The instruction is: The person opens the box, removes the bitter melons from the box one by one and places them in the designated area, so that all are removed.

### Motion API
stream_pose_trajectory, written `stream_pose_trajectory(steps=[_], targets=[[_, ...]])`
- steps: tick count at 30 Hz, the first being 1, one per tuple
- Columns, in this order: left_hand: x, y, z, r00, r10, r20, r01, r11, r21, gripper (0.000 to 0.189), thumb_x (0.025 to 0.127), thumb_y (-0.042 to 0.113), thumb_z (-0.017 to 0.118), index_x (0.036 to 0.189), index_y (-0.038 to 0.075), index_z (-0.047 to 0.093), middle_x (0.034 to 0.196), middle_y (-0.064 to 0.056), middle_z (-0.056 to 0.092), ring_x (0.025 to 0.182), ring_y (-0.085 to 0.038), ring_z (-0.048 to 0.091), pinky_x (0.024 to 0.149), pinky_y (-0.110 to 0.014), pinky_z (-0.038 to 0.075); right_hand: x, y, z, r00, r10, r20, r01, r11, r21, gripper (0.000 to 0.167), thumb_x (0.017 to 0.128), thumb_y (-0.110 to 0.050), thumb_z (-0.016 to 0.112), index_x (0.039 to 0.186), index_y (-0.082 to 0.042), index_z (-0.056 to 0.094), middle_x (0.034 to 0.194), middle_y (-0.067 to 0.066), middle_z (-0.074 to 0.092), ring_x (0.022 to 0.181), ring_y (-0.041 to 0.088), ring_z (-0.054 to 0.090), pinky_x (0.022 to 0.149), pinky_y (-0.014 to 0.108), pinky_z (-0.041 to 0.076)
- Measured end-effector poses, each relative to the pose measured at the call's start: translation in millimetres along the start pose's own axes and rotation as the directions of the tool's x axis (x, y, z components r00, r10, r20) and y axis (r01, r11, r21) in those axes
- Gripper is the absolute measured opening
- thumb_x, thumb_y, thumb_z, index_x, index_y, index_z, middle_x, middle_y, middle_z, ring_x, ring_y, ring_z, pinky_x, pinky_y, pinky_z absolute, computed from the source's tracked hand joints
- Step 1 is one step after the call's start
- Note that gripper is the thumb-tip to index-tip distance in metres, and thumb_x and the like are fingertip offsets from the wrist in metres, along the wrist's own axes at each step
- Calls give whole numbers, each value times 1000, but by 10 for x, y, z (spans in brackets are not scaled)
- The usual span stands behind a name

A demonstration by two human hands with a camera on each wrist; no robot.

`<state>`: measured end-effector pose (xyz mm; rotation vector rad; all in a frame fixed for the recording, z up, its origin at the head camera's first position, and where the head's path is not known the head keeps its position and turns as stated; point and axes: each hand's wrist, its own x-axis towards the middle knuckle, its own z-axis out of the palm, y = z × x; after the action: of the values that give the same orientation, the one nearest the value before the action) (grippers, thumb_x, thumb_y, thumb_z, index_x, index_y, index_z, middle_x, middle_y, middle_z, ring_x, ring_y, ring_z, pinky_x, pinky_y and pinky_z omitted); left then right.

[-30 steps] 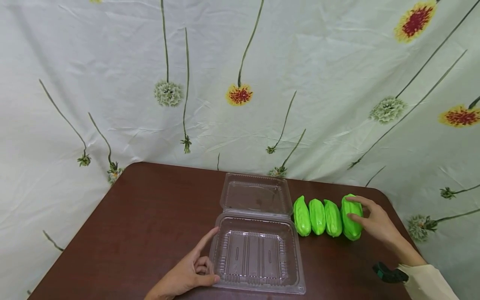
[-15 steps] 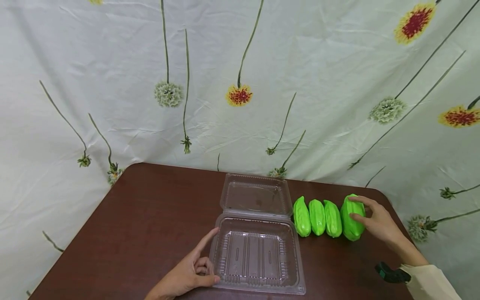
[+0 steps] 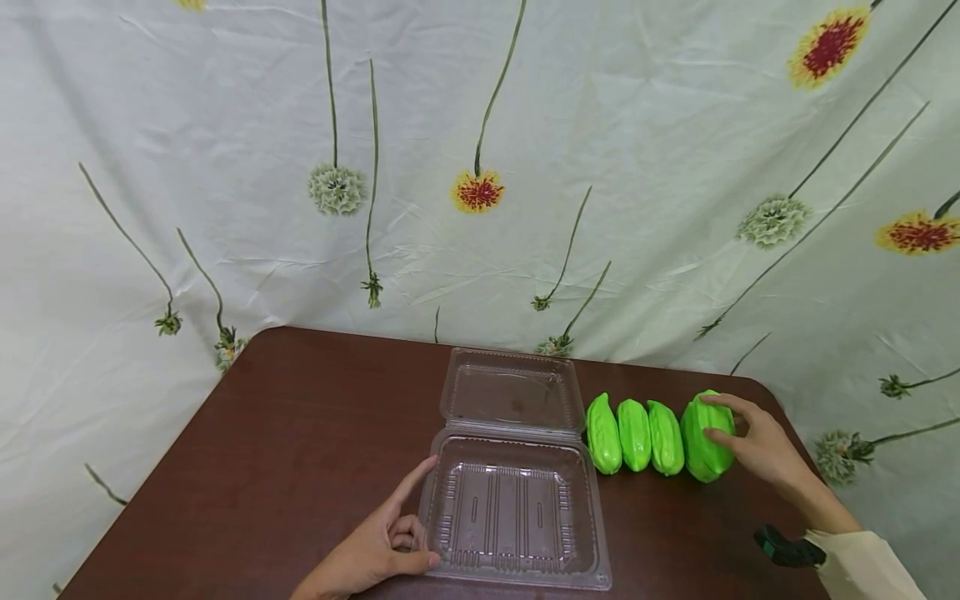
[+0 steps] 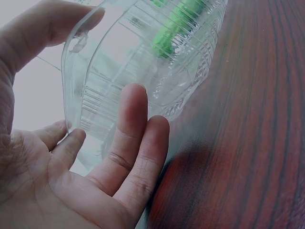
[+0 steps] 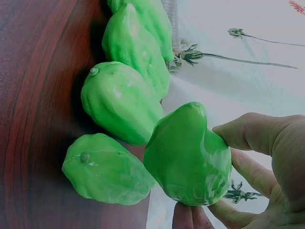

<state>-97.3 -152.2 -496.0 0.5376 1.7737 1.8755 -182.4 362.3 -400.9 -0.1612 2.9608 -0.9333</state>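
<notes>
Near the table's right end my right hand (image 3: 757,446) holds a bright green, glossy, ridged gourd-like fruit (image 5: 188,155) between thumb and fingers. Another green fruit (image 5: 107,169) lies just under it, apart from the hand; in the head view the two overlap. Three more such fruits (image 3: 635,435) lie in a row to the left. At the front left of a clear plastic clamshell container (image 3: 517,575), my left hand (image 3: 375,537) grips the rim, its thumb at the near corner and index finger along the left edge. Two fingers (image 4: 131,119) touch the outer wall.
The container's lid (image 3: 513,392) lies folded back behind its base. Dark red-brown table (image 3: 300,442) extends to the left. A pale floral cloth (image 3: 420,167) hangs behind the table and at its sides.
My right hand, with the green fruit in its grip, has shifted slightly to the right. The left hand, the container and the row of fruits have stayed in place.
</notes>
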Motion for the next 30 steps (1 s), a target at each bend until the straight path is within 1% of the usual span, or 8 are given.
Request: stream_pose_trajectory(steps=[3,9,15,17,21,24,27,30], targets=[[-1,-1,0,1000,-5,-2,5,1000,1,112,88,3,75,161,35,-4,82,1,60,80,-5,61,78,-22,52,1,24,7,1000,-2,2,2,1000,-6,53,97,-20,68,144,-3,51,146,30,44,109,41,58,64,32,45],[1,13,7,1000,25,5,-25,1000,-12,112,87,2,75,162,31,-3,82,0,60,80,-6,62,78,-22,52,7,70,1,1000,-6,7,6,1000,-9,53,97,-21,67,144,-2,50,147,32,42,115,47,55,68,34,44],[2,32,16,1000,25,2,-25,1000,-15,112,86,1,75,162,31,-2,81,-1,60,79,-6,62,77,-22,52,-7,94,-26,1000,13,15,-13,1000,-14,54,98,-21,66,145,-1,49,150,32,39,111,41,52,66,34,39],[0,27,18,1000,26,4,-25,1000,-17,112,86,1,75,162,31,-2,81,-1,60,79,-6,62,77,-22,52,-11,100,-37,1000,23,19,-23,1000,-14,55,98,-23,66,145,-1,48,149,33,38,113,41,52,66,35,39],[-1,16,21,1000,28,7,-28,999,-24,112,86,1,75,162,31,-2,81,0,60,80,-6,62,78,-22,53,-13,115,-58,999,36,30,-36,999,-10,57,98,-25,65,146,-1,47,150,33,37,108,38,54,65,35,39],[0,12,20,1000,30,5,-30,999,-24,112,86,1,75,162,31,-2,81,0,61,80,-6,62,78,-22,53,-19,119,-64,999,35,21,-35,999,-23,56,98,-24,66,146,-3,47,151,31,38,102,28,55,63,33,40],[-1,12,17,1000,30,3,-30,999,-23,112,86,1,75,162,31,-2,81,0,60,80,-6,62,77,-22,53,-20,122,-70,999,33,17,-33,999,-11,55,98,-21,65,147,-3,47,150,31,39,81,16,54,58,31,39],[2,16,15,999,33,4,-33,999,-22,111,87,1,75,162,31,-2,82,-1,60,79,-6,61,77,-21,52,-25,129,-78,999,31,13,-32,999,20,55,98,-19,65,147,-2,46,149,31,40,58,10,41,52,30,37]])
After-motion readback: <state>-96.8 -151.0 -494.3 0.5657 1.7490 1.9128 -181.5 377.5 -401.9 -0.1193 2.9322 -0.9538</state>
